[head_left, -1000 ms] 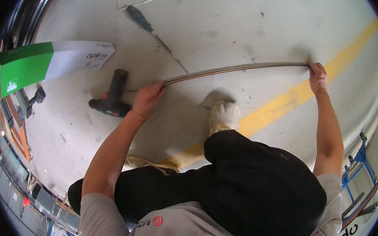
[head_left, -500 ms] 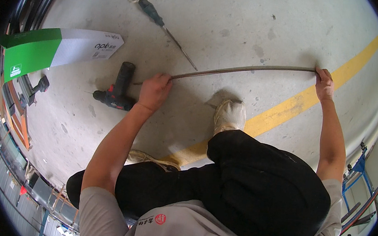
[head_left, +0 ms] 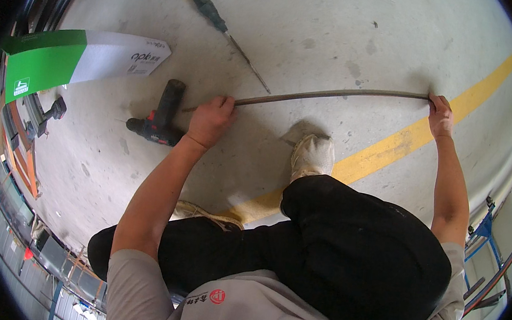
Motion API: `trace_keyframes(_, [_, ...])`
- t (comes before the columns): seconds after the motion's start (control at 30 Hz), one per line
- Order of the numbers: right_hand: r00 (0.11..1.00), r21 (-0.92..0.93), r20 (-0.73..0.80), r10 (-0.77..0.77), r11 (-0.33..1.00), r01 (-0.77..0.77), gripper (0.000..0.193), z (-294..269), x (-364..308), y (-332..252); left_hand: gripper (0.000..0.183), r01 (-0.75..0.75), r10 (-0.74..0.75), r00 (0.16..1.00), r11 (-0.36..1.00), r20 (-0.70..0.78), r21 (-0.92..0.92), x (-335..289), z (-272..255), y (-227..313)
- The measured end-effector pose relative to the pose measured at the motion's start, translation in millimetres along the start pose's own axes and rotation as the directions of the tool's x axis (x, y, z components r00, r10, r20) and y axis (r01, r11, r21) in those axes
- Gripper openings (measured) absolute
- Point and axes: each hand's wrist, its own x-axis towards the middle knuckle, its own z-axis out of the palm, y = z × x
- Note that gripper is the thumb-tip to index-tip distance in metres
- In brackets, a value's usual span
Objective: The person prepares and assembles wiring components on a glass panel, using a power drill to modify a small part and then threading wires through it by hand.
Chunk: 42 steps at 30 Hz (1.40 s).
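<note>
A long, thin, dark strip (head_left: 335,93) stretches from left to right in front of me, close to the concrete floor. My left hand (head_left: 212,120) is closed around it near its left end, and a short piece sticks out past the fist. At the strip's right end, my right hand (head_left: 440,117) pinches the tip. Just left of my left hand lies a black cordless drill (head_left: 165,115) with red details, a thin bit in its nose. Beyond the strip is a screwdriver (head_left: 233,42) with a dark green handle, its tip close to the strip.
A green and white box (head_left: 82,62) stands at the left. A second power tool (head_left: 50,114) and stacked profiles (head_left: 25,152) are beside it. A yellow floor line (head_left: 385,150) runs diagonally under my right arm. My shoe (head_left: 313,158) is between my arms. Blue racking (head_left: 488,235) is far right.
Both hands keep their hold on the strip, almost unmoved. The view has shifted slightly, so the box, drill and screwdriver appear in slightly different places.
</note>
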Motion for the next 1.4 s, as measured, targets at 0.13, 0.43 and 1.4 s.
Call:
trace_keyframes(0.13, [0.999,-0.005,-0.021,-0.034,0.999,0.034,0.022,-2,1,-3,0.026,-0.074,0.074,0.997,0.997,-0.006,0.024,-1,0,-1])
trace_keyframes(0.43, [0.999,-0.005,-0.027,-0.031,1.0,0.031,0.021,-2,1,-5,0.028,-0.242,0.204,0.966,0.926,0.156,0.289,-1,-4,-4])
trace_keyframes(1.4, [0.999,0.111,0.039,0.01,0.994,-0.014,0.02,6,-4,20,0.024,-0.156,0.123,0.966,0.979,0.228,0.132,3,-10,-9])
